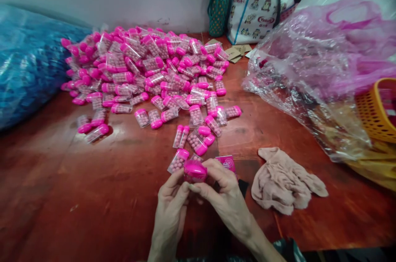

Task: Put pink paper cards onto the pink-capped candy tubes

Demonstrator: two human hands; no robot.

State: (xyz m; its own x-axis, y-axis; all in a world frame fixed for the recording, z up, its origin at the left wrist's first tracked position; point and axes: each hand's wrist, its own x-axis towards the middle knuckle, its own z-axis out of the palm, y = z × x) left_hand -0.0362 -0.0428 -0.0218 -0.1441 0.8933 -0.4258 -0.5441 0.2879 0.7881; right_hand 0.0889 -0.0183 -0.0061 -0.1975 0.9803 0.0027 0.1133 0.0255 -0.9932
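Observation:
Between both hands is a small clear container with a glossy pink cap (195,171), its cap end facing up toward me. My left hand (173,200) pinches it from the left, with the thumb at its lower edge. From the other side my right hand (224,194) grips it with thumb and fingers; the container's lower part is hidden by the fingers. Just beyond the hands lies another pink-capped container (178,161) filled with pink beads. A pink printed card (227,163) is partly covered by my right hand.
A large heap of pink-capped bead containers (139,60) spreads over the red-brown table (46,196). At left bulges a blue plastic bag (31,64). A beige cloth (284,181) lies right of my hands, near clear plastic bags (297,68) and a yellow basket (374,113). A tote bag (256,10) stands behind.

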